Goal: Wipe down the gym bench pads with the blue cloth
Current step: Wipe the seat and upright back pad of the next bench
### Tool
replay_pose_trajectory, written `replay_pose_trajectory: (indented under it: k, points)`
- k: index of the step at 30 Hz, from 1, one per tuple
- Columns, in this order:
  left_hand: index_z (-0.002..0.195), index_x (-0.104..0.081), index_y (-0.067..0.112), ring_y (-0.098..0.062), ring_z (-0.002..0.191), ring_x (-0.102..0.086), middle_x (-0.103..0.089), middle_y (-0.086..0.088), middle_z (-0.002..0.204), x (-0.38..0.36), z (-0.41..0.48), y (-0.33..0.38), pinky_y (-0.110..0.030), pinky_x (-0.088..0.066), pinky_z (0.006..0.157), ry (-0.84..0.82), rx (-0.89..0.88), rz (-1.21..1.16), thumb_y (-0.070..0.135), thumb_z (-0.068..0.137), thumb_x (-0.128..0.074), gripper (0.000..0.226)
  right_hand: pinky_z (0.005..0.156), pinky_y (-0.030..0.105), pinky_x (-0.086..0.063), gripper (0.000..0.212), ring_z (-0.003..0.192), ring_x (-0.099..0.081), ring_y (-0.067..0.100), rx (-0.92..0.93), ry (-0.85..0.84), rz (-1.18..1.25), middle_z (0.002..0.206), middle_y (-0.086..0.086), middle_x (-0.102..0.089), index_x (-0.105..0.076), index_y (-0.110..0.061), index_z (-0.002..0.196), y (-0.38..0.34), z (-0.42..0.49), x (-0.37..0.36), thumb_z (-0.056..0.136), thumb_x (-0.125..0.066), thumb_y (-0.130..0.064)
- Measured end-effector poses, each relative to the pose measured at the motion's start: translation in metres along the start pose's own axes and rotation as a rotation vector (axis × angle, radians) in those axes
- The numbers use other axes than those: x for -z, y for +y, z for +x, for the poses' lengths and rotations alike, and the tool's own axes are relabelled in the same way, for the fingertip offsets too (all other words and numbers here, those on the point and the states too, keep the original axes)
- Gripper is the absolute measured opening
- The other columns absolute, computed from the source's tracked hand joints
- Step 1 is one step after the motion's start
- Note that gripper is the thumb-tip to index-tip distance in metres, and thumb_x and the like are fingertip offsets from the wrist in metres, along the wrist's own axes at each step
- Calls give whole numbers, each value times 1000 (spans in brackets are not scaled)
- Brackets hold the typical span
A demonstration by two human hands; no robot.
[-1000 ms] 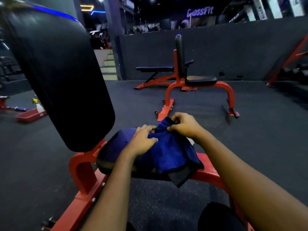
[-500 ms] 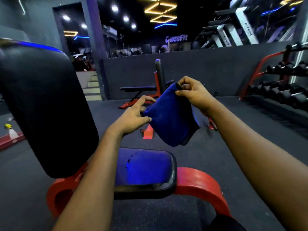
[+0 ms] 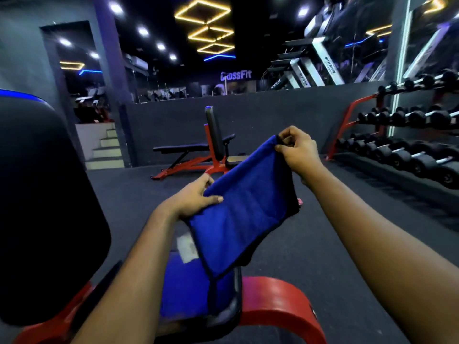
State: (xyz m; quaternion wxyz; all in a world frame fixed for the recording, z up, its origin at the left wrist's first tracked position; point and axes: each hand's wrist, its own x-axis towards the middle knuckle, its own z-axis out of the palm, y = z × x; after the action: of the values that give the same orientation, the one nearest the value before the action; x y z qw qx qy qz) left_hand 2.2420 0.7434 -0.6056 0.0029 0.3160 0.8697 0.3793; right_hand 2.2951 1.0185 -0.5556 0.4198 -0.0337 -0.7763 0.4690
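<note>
The blue cloth point(image 3: 244, 209) hangs in the air above the bench's seat pad point(image 3: 188, 291), spread between both hands. My right hand point(image 3: 296, 151) pinches its upper right corner. My left hand point(image 3: 196, 198) pinches its left edge, thumb on top. The seat pad shines blue and sits on a red frame point(image 3: 280, 306). The tall black back pad point(image 3: 47, 209) stands upright at the left.
A second red bench point(image 3: 213, 142) with black pads stands further back on the dark rubber floor. A dumbbell rack point(image 3: 407, 145) runs along the right wall. Steps point(image 3: 106, 150) rise at the back left.
Both hands lifted the cloth off the seat pad and raised it, then spread it wider between them. The view tilted upward.
</note>
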Motion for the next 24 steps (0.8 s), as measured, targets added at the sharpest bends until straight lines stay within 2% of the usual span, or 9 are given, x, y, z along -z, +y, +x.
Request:
replay_pose_trajectory:
  k: [2,4,6,8,12,14,18,21,24]
  points:
    - [101,-51,23,-28,85,-69,-70,-13,98,3,5,-10,-45,-56,70,-68,62,22,30,83,-75,30,78,32,-51,16,76,-56,12,-63,74,4,76,-7,-59,-63,-21,90,12,8,2,84,-69,-7]
    - [99,-56,15,-23,79,-66,-68,-10,94,11,11,-14,-34,-53,61,-72,66,119,22,89,-71,19,80,33,-51,19,77,-58,13,-116,78,-19,77,-8,-60,-60,-24,87,23,13,3,83,-70,-8]
    - [89,-60,19,-20,76,-62,-66,-6,89,20,17,-12,-27,-46,60,-26,62,251,27,90,-70,13,83,36,-53,19,84,-63,18,-179,71,-59,79,-6,-64,-60,-25,84,37,15,3,81,-71,-10]
    - [84,-60,22,-19,75,-60,-65,-4,87,30,23,-9,-29,-43,62,57,94,351,34,90,-69,16,85,40,-56,17,90,-65,22,-256,62,-51,86,-1,-68,-60,-24,80,49,13,3,79,-72,-11]
    - [87,-56,13,-20,51,-59,-65,-10,71,42,33,-6,-28,-46,49,144,152,223,33,93,-66,23,67,37,-48,18,72,-56,20,-377,32,11,72,2,-62,-60,-21,69,62,8,4,79,-71,-11]
    - [89,-58,9,-18,49,-56,-62,-9,66,45,34,-3,-28,-46,45,181,110,100,31,95,-63,24,54,32,-41,18,58,-48,19,-432,7,80,64,3,-54,-59,-18,67,63,5,5,81,-66,-10]
    - [81,-57,12,-13,49,-50,-53,-6,61,47,32,6,-28,-44,51,262,32,-23,29,102,-51,28,41,23,-24,25,45,-34,16,-507,-47,229,58,4,-39,-49,-17,66,63,2,12,85,-56,-2]
    - [75,-56,12,-12,46,-49,-52,-6,58,51,35,5,-25,-45,54,337,4,-5,23,103,-49,31,46,25,-23,22,47,-35,15,-516,-89,252,58,4,-38,-48,-15,68,57,-3,21,85,-52,-3]
    - [82,-66,14,-20,55,-56,-61,-8,64,52,41,5,-36,-53,64,412,19,46,24,98,-59,20,49,28,-25,22,50,-35,15,-543,-120,250,58,1,-38,-44,-17,66,55,-5,26,84,-47,-6]
